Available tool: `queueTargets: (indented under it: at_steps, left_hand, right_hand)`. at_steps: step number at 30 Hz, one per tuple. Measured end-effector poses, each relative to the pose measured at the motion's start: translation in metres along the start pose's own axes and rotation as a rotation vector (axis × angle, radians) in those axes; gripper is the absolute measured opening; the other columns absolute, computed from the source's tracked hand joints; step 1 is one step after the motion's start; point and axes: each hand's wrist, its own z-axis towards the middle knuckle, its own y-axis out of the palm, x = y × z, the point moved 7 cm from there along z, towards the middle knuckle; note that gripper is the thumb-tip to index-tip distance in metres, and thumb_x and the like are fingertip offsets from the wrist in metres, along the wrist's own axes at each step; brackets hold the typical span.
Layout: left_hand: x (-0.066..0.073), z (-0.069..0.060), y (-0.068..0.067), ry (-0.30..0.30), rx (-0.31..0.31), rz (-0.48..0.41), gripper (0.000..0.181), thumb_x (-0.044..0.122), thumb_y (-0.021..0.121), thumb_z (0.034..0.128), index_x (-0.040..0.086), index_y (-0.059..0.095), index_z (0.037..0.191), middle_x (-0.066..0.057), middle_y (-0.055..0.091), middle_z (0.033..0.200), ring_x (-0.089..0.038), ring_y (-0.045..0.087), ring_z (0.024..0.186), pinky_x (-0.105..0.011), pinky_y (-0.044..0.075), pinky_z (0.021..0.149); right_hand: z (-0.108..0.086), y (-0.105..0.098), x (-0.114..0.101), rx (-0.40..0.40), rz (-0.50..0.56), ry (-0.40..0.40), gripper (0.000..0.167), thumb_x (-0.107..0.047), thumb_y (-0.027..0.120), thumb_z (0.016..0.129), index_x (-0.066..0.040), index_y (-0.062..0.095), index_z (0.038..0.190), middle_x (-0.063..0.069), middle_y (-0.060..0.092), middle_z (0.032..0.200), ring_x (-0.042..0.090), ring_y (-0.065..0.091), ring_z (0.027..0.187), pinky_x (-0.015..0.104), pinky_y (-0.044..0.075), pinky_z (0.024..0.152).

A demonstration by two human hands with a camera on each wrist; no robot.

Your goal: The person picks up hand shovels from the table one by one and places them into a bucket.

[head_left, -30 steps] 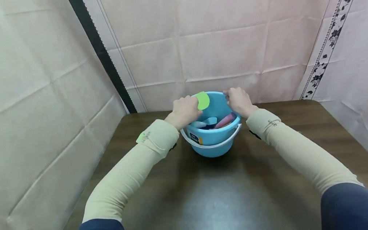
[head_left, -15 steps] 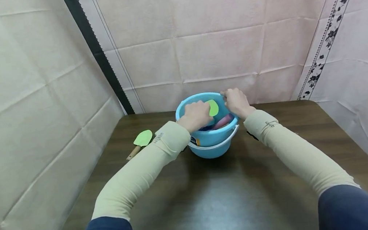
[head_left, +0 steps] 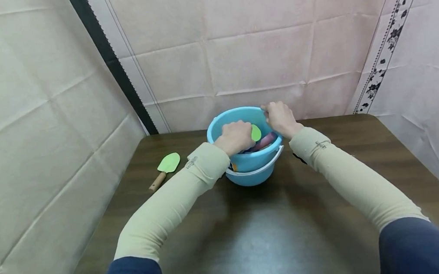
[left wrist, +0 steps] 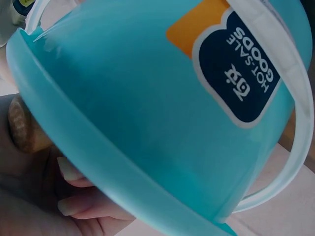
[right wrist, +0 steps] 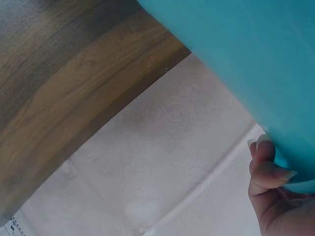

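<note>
A light-blue bucket with a white bail stands near the table's back edge, tilted slightly towards me in the head view. Over its opening, my left hand grips a small garden trowel; its green blade shows beyond the knuckles. The wooden handle end sticks out of that hand in the left wrist view, behind the bucket's rim. My right hand pinches the rim on the right with curled fingers. A pinkish-purple object lies inside the bucket; other contents are mostly hidden by my left hand.
Left of the bucket, a second trowel with a green blade and wooden handle lies on the brown wooden table. Pale cloth hangs behind the table and along both sides.
My left hand has moved right and lower over the bucket, taking the trowel deeper in. The trowel on the table has come out from behind the left arm. My right hand stays on the rim.
</note>
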Motion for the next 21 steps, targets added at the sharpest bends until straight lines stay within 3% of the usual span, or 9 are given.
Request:
queueTargets:
  at_steps: [5, 9, 18, 21]
  left_hand:
    - [0.001, 0.004, 0.004, -0.016, -0.043, 0.007, 0.018, 0.033, 0.057, 0.0928, 0.016, 0.058, 0.088, -0.002, 0.056, 0.089, -0.019, 0.055, 0.08, -0.034, 0.043, 0.067]
    - [0.0, 0.008, 0.008, -0.036, -0.09, 0.012, 0.018, 0.034, 0.055, 0.0941, 0.016, 0.057, 0.093, -0.002, 0.055, 0.091, -0.019, 0.054, 0.081, -0.033, 0.042, 0.069]
    - [0.001, 0.013, 0.014, -0.024, -0.122, -0.018, 0.017, 0.03, 0.052, 0.0952, 0.017, 0.058, 0.088, -0.004, 0.057, 0.093, -0.02, 0.057, 0.082, -0.034, 0.045, 0.068]
    - [0.0, 0.013, 0.017, -0.021, -0.124, -0.018, 0.016, 0.03, 0.052, 0.0954, 0.017, 0.057, 0.087, -0.004, 0.057, 0.093, -0.02, 0.056, 0.083, -0.035, 0.045, 0.071]
  right_hand:
    - [-0.001, 0.001, 0.001, -0.029, 0.015, 0.024, 0.037, -0.001, 0.047, 0.094, -0.001, 0.059, 0.13, 0.024, 0.066, 0.116, 0.029, 0.057, 0.075, 0.042, 0.049, 0.072]
    - [0.0, 0.002, 0.001, -0.044, 0.016, 0.033, 0.039, -0.002, 0.047, 0.094, -0.001, 0.055, 0.133, 0.023, 0.059, 0.129, 0.028, 0.058, 0.078, 0.045, 0.051, 0.076]
    - [0.001, 0.001, 0.004, -0.052, 0.022, 0.058, 0.039, -0.003, 0.048, 0.095, -0.003, 0.055, 0.133, 0.023, 0.064, 0.121, 0.023, 0.049, 0.064, 0.038, 0.046, 0.064]
    - [0.0, 0.002, 0.004, -0.05, 0.025, 0.06, 0.039, -0.004, 0.048, 0.095, -0.002, 0.055, 0.133, 0.024, 0.064, 0.121, 0.024, 0.052, 0.066, 0.039, 0.047, 0.066]
